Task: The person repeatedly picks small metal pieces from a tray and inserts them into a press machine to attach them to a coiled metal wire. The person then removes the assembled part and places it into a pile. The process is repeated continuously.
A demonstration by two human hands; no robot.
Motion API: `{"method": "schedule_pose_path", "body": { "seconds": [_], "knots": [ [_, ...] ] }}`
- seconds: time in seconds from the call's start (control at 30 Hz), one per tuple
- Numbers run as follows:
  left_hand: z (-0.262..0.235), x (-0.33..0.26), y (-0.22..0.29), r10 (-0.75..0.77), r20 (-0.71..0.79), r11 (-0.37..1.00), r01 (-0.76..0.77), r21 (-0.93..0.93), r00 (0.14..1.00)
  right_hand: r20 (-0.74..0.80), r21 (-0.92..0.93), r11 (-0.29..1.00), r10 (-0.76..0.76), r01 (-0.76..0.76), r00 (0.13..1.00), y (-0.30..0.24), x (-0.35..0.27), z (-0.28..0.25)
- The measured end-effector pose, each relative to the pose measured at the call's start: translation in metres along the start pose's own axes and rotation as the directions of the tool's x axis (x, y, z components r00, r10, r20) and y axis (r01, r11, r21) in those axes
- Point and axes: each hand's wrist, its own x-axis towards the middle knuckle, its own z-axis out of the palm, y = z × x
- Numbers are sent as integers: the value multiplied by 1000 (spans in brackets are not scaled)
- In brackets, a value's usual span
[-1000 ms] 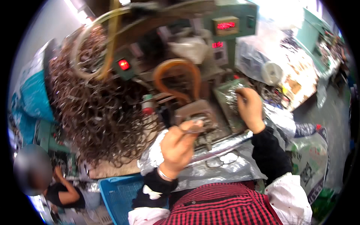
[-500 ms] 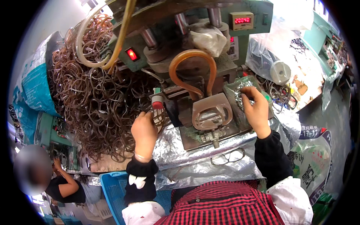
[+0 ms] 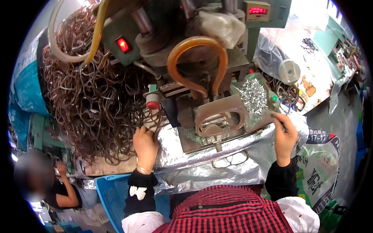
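Observation:
My left hand (image 3: pixel 146 149) is closed, fingers curled at the near right edge of a pile of curved brown plastic pieces (image 3: pixel 105 105); what they hold, if anything, is hidden. My right hand (image 3: pixel 285 136) pinches thumb and forefinger together beside the near right corner of a green tray (image 3: pixel 254 123); anything between the fingertips is too small to make out. Small shiny metal bits (image 3: pixel 253 96) lie heaped in that tray. Between my hands, a brown frame-shaped piece (image 3: pixel 237 103) sits in the machine's metal fixture (image 3: pixel 186 145). An orange tube loop (image 3: pixel 173 58) stands behind it.
A red button (image 3: pixel 152 105) and a lit red switch (image 3: pixel 122 44) are on the machine's left side. Eyeglasses (image 3: pixel 231 160) lie on the foil-covered table edge. A blue basket (image 3: pixel 112 202) stands by my lap. Another person (image 3: pixel 68 194) sits at lower left.
My right hand has left the metal bits and moved right and nearer to me, fingers pinched. My left hand has drawn slightly nearer to me. The view has shifted a little.

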Motion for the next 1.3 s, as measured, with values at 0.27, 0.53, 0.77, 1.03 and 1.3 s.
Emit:
{"method": "schedule_pose_path", "body": {
  "seconds": [0.27, 0.53, 0.77, 1.03, 1.3],
  "knots": [
    [-80, 24, 37, 44, -333, 999, -50, -9, 942, 261, 380, 925, -141, 32, 955, -77, 56, 95],
    [-87, 32, 16, 55, -406, 998, -35, 58, 912, 425, 584, 733, 89, -348, 901, -93, 42, 101],
    [-139, 58, 13, -102, -283, 983, 53, -178, 954, 494, 676, 607, 47, -418, 868, -109, 37, 101],
    [-186, 5, 22, 45, -119, 229, -126, -965, 992, 454, 713, 524, 161, -466, 876, -108, 21, 114],
    [-200, 122, 74, 403, 323, 285, 218, -934, 856, 442, 733, 499, 166, -462, 881, -113, 20, 114]
  ]
}}
